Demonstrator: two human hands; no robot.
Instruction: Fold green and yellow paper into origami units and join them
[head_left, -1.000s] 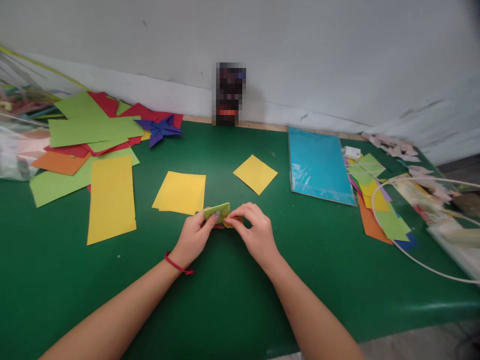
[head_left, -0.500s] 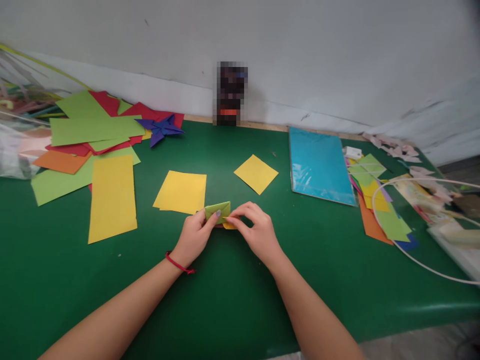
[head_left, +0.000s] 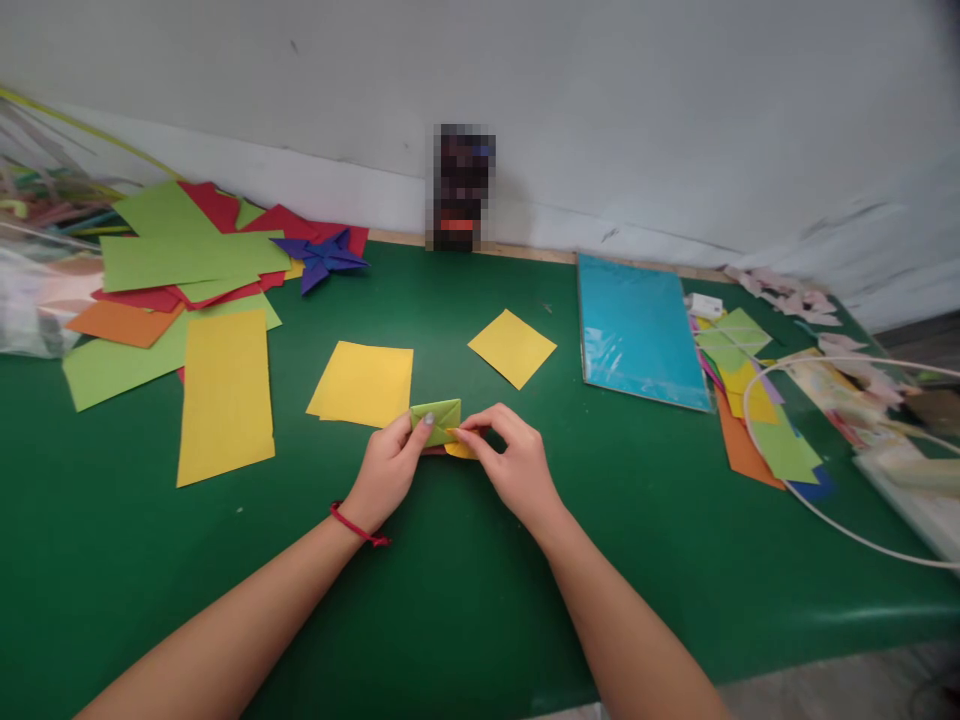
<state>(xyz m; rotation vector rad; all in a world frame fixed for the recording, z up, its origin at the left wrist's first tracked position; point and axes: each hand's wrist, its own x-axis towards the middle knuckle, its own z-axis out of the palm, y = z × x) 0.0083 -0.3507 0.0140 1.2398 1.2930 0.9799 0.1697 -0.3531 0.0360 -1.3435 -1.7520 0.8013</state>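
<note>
Between my two hands, above the green tabletop, is a small piece of folded paper (head_left: 442, 415), green with a yellow part low on its right and a reddish edge beneath. My left hand (head_left: 390, 465) grips its green left side, the thumb pressed on the front face. With thumb and index finger, my right hand (head_left: 514, 460) pinches a corner of the yellow part (head_left: 459, 450). The fingers behind the paper are hidden. Just left of it lie square yellow sheets (head_left: 364, 380), and a single yellow square (head_left: 513, 348) lies farther back on the right.
Left, a long yellow sheet (head_left: 227, 400) lies by a pile of green, red and orange paper (head_left: 195, 255) bearing a purple folded star (head_left: 322, 258). A blue pack (head_left: 637, 330) is at right, with coloured scraps (head_left: 757, 400) and a white cable (head_left: 787, 495) beyond it.
My left thumb has slid slightly left and up on the green face, uncovering more of its creases. Both hands stay in nearly the same place with the folded paper.
</note>
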